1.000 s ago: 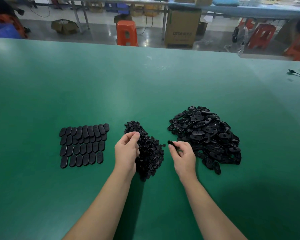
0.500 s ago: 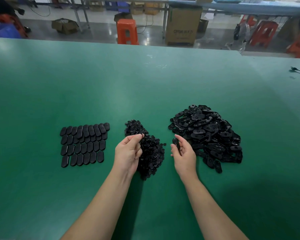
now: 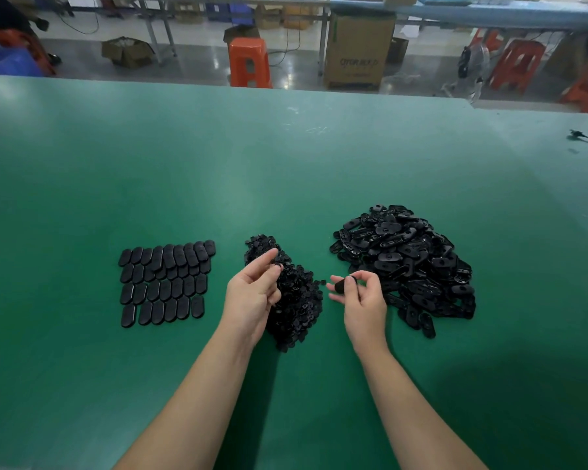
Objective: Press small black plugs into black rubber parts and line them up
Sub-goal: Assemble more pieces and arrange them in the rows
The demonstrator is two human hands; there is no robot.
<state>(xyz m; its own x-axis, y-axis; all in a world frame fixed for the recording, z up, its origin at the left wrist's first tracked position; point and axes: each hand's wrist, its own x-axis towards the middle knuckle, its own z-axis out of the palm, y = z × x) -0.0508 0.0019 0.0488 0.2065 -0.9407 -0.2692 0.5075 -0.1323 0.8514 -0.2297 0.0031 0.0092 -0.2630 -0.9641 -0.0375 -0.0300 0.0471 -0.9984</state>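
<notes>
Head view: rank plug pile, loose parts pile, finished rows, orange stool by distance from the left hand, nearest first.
From the left hand:
1. Plug pile, directly under and beside its fingertips, centre of the table.
2. Finished rows, to its left.
3. Loose parts pile, to its right, past the right hand.
4. Orange stool, on the floor beyond the table's far edge.

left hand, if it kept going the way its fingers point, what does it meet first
The left hand points up and right, its fingertips over the heap of small plugs, pinching what looks like one plug. Going straight on, it would likely meet that heap first, though its height above the heap is unclear.
</notes>
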